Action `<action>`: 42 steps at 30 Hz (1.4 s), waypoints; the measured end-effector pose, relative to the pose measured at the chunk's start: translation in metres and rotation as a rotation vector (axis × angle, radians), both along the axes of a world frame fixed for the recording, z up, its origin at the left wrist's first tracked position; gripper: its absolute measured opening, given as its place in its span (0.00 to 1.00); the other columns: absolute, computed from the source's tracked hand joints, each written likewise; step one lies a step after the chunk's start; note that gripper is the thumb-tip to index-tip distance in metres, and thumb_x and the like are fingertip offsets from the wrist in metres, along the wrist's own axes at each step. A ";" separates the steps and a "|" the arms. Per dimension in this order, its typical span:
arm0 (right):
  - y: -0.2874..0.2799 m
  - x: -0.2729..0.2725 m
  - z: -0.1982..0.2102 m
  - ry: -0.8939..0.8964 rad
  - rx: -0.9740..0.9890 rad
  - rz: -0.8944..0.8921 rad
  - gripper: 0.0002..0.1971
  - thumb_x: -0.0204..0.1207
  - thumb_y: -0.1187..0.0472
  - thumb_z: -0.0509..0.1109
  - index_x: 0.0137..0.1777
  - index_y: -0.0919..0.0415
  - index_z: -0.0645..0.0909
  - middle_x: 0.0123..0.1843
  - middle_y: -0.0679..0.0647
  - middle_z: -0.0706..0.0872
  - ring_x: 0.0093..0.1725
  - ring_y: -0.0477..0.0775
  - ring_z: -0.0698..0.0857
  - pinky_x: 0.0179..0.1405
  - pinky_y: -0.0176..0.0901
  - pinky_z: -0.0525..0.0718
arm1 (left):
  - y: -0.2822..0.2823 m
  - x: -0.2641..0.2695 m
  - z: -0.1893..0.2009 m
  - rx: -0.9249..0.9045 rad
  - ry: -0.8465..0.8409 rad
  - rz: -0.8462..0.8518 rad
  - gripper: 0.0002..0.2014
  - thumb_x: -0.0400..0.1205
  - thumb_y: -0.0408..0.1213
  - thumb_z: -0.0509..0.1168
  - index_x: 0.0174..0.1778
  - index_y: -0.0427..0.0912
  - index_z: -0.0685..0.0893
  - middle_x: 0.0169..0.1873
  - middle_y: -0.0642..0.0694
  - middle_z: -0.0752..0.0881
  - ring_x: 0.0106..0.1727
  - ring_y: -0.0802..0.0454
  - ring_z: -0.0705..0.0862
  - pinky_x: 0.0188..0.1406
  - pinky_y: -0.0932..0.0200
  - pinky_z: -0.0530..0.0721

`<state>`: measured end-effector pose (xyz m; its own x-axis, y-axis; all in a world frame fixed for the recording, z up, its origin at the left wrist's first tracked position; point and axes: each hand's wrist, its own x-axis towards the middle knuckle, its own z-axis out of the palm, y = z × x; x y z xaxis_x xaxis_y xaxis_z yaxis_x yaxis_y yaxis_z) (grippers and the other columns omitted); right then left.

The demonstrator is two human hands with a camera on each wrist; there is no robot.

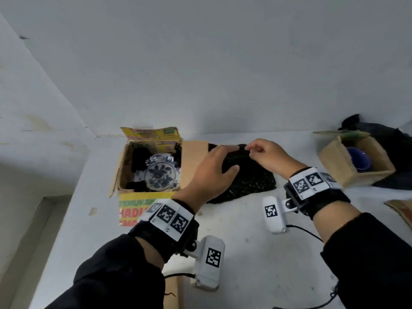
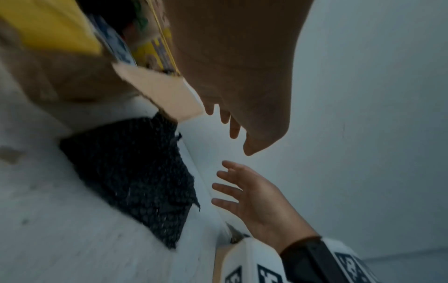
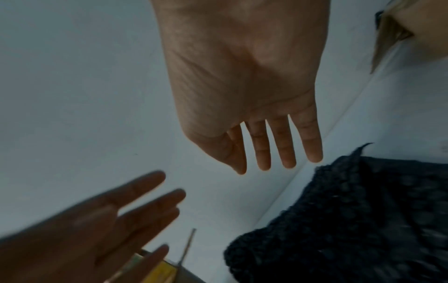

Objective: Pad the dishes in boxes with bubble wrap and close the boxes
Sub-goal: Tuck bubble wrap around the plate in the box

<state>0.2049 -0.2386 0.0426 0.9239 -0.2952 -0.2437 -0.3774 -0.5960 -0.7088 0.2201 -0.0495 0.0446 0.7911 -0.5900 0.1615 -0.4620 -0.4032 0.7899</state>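
On the left of the white table (image 1: pixel 245 253) stands an open yellow and brown cardboard box (image 1: pixel 124 166). Inside it lies a round white plate with blue flowers (image 1: pixel 159 175). Black bits of wrap sit around the plate, and they hide its far edge. The words on the front of the box are partly covered by the left wrist band, so they cannot be read.

Just right of the box lies a dark, bumpy sheet of black bubble wrap (image 1: pixel 249 181), flat on the table. One brown flap of the box touches its left side.

The left hand (image 1: pixel 209 172) is over the left part of the sheet with fingers straight and spread. It grips nothing. From the head view it looks like it touches the wrap, but both wrist views show the fingers up in the air above it.

The right hand (image 1: pixel 267 156) is over the far edge of the sheet. In the head view its fingers look a bit bent near the edge. In the right wrist view the fingers (image 3: pixel 286 145) hang straight and loose, with nothing between them. The wrist views are blurry and dark.

Far right stands a small plain brown cardboard box (image 1: pixel 354 161), open, with a dark blue bowl (image 1: pixel 359 159) inside. Only part of the bowl shows. Behind it lies a heap of something black (image 1: pixel 383 134), hard to make out. At the right edge a brown piece of cardboard (image 1: pixel 401 208) is cut off.
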 end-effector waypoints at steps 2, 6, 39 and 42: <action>-0.014 -0.002 -0.019 0.017 -0.110 0.025 0.17 0.76 0.64 0.67 0.63 0.51 0.79 0.61 0.53 0.79 0.61 0.53 0.80 0.59 0.41 0.75 | -0.026 -0.002 -0.012 0.077 0.039 -0.026 0.23 0.82 0.36 0.64 0.74 0.43 0.71 0.71 0.46 0.75 0.76 0.52 0.67 0.66 0.72 0.60; -0.023 0.000 -0.050 0.038 -0.252 0.118 0.29 0.73 0.61 0.69 0.74 0.48 0.68 0.74 0.53 0.71 0.72 0.55 0.73 0.66 0.49 0.75 | -0.060 0.002 -0.048 0.256 0.058 0.042 0.28 0.81 0.35 0.63 0.78 0.42 0.67 0.75 0.44 0.70 0.80 0.48 0.62 0.77 0.57 0.62; 0.066 0.039 0.023 -0.521 0.065 0.195 0.19 0.66 0.80 0.58 0.38 0.58 0.83 0.42 0.55 0.87 0.44 0.58 0.84 0.47 0.43 0.82 | 0.064 0.034 0.004 -0.098 0.004 0.319 0.20 0.77 0.37 0.69 0.65 0.51 0.76 0.52 0.57 0.84 0.57 0.59 0.82 0.55 0.59 0.80; 0.100 0.050 0.020 -0.455 -0.037 0.272 0.18 0.67 0.79 0.58 0.37 0.57 0.84 0.43 0.60 0.83 0.42 0.59 0.81 0.42 0.44 0.80 | 0.111 0.034 -0.004 -0.261 0.216 0.378 0.21 0.78 0.47 0.65 0.68 0.56 0.74 0.58 0.55 0.84 0.63 0.58 0.81 0.62 0.54 0.80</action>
<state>0.2549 -0.1384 0.0625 0.9782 -0.0308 0.2055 0.1351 -0.6576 -0.7412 0.2545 0.0611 0.0411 0.9731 -0.2178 0.0750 -0.1372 -0.2866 0.9482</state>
